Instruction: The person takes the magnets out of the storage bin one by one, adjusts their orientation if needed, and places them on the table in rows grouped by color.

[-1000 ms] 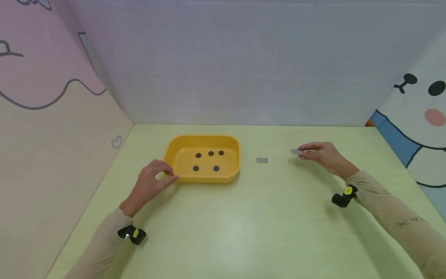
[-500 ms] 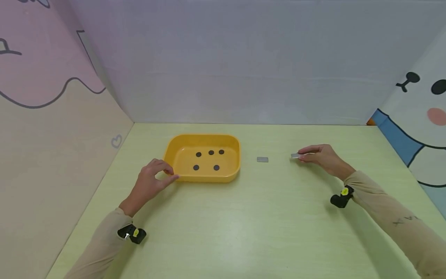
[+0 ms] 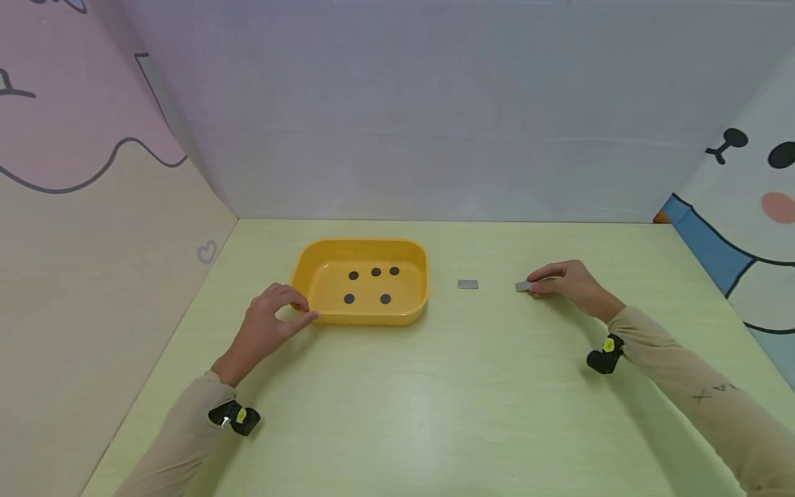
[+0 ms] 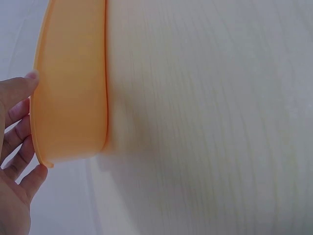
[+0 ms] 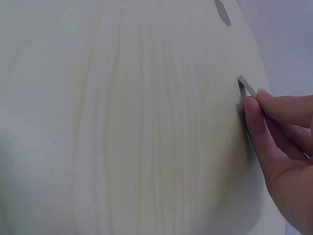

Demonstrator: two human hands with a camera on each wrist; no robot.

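Note:
A yellow tray (image 3: 323,259) holding several dark round discs (image 3: 376,272) sits left of centre on the green table. My left hand (image 3: 273,321) grips the tray's near-left corner (image 4: 46,159), thumb and fingers curled on the rim. My right hand (image 3: 562,279) pinches a small grey metal plate (image 3: 522,286) at table level; the right wrist view shows the plate (image 5: 246,86) between thumb and fingertips, its edge close to the surface. A second grey plate (image 3: 468,284) lies flat between the tray and my right hand, also in the right wrist view (image 5: 222,11).
Panels wall the table: pink and beige on the left (image 3: 93,207), grey at the back, a cartoon face on the right (image 3: 745,207). The table's near half (image 3: 422,414) is bare green surface.
My right hand has lowered the grey plate from above the table down to the surface, shifting slightly toward me. The left hand and tray have not moved.

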